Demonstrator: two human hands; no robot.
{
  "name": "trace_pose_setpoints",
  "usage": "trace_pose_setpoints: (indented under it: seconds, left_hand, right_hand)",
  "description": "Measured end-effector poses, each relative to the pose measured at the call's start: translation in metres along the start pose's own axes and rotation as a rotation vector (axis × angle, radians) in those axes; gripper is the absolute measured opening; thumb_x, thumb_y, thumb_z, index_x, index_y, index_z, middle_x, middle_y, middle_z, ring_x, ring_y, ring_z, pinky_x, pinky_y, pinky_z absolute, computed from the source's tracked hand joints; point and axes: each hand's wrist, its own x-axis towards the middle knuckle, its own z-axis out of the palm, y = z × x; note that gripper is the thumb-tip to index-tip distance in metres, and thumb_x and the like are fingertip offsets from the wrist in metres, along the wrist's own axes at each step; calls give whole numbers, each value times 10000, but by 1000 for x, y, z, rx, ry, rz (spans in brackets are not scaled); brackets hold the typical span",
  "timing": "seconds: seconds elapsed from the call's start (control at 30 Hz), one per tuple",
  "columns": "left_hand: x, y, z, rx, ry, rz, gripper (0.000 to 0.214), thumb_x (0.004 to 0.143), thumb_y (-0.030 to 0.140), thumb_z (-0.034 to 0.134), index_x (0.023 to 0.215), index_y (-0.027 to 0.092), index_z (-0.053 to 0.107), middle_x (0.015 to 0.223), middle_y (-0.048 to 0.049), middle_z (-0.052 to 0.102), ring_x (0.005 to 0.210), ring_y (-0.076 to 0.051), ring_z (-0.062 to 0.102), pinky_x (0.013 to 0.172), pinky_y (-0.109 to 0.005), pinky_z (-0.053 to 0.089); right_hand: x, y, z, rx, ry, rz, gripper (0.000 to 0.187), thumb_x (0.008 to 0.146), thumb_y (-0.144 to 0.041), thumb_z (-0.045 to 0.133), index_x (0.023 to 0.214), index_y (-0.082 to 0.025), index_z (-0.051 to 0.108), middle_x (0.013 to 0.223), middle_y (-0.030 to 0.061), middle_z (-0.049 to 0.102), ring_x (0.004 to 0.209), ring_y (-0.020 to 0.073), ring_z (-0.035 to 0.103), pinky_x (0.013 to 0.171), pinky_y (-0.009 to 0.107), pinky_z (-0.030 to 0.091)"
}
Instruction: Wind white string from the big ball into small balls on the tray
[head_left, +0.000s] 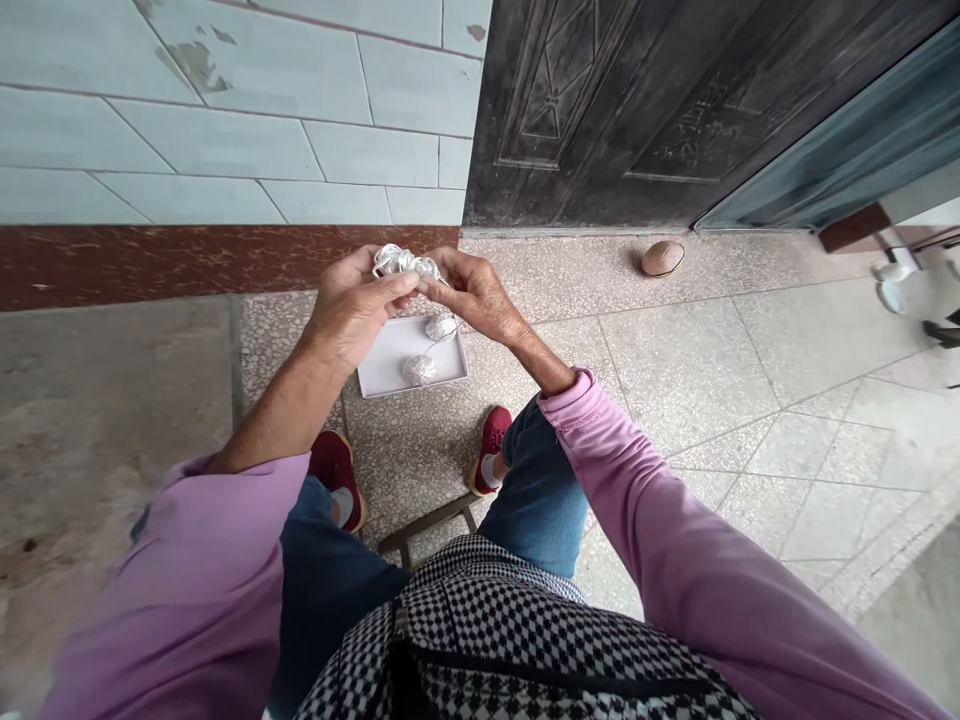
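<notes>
Two hands [349,315] [476,297], two white balls [418,369] [441,327], one tray [382,372]

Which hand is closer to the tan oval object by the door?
The right hand is closer, to the left of the tan oval object; the left hand is farther left, beyond the right hand.

The coiled cord [401,262] was white, as was the shallow tray [379,372] beneath it. The sleeves [667,520] were pink, the jeans [536,500] blue, the shoes [493,440] red, and the near cloth [480,640] black-and-white check. Far left, pale blue tiles [225,140] topped a reddish-brown band [150,260].
</notes>
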Motion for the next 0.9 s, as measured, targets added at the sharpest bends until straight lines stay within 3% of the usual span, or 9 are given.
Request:
trace_pose_setpoints:
  seconds: [0.1,0.27,0.4,0.57,0.67,0.73,0.8,0.9]
  left_hand:
    - [4,4,-5,-59,29,-19,399,699,160,1094,940,195,778,1008,-64,806,868,-145,699,747,-252,598]
    - [2,15,-12,-62,22,-26,453,700,186,1120,963,220,754,1085,-86,854,986,-206,776,787,-289,632]
    - [-1,13,-11,-26,-15,0,443,776,254,1126,984,225,736,1072,-98,842,966,-215,770,821,-341,654]
    - [2,7,-11,-52,44,62,500,713,279,1153,965,226,724,1069,-81,845,980,-207,769,824,-322,653]
    - [8,4,-16,126,128,157,470,754,202,1104,992,237,700,1017,-32,836,945,-189,748,818,-313,630]
    - [11,4,-18,278,186,236,448,747,86,1055,969,235,694,953,2,820,903,-166,712,815,-295,602]
    - [11,5,-20,393,192,274,427,727,4,1023,941,227,728,904,20,815,879,-155,683,807,-272,577]
    - [7,11,-22,431,69,190,338,750,50,1031,968,204,824,901,-4,838,876,-169,693,767,-256,579]
  right_hand:
    - [-1,4,0,92,7,38,946,947,-1161,769,1144,-237,823,814,4,656,876,216,561,775,413,436]
    - [2,9,-7,62,73,106,869,1108,-1102,607,1039,-262,815,759,33,655,856,215,557,782,443,417]
    - [5,2,-6,34,89,94,802,1122,-1064,648,991,-285,787,750,25,643,869,224,559,831,444,457]
    - [-8,-17,14,-106,-80,95,620,1262,-835,712,995,-276,735,803,13,661,891,237,628,896,414,498]
    - [-18,-24,25,-139,-223,39,515,1315,-678,739,1019,-258,710,848,11,691,894,236,657,957,403,519]
    - [-20,-27,26,-100,-248,11,482,1320,-631,755,1020,-256,712,856,10,692,874,231,657,948,400,530]
    - [-19,-28,20,-69,-198,11,499,1316,-651,757,1007,-261,720,863,16,684,877,233,649,913,397,537]
    - [-15,-29,5,-73,-56,30,537,1316,-717,711,1041,-259,762,887,37,684,920,246,634,873,405,534]
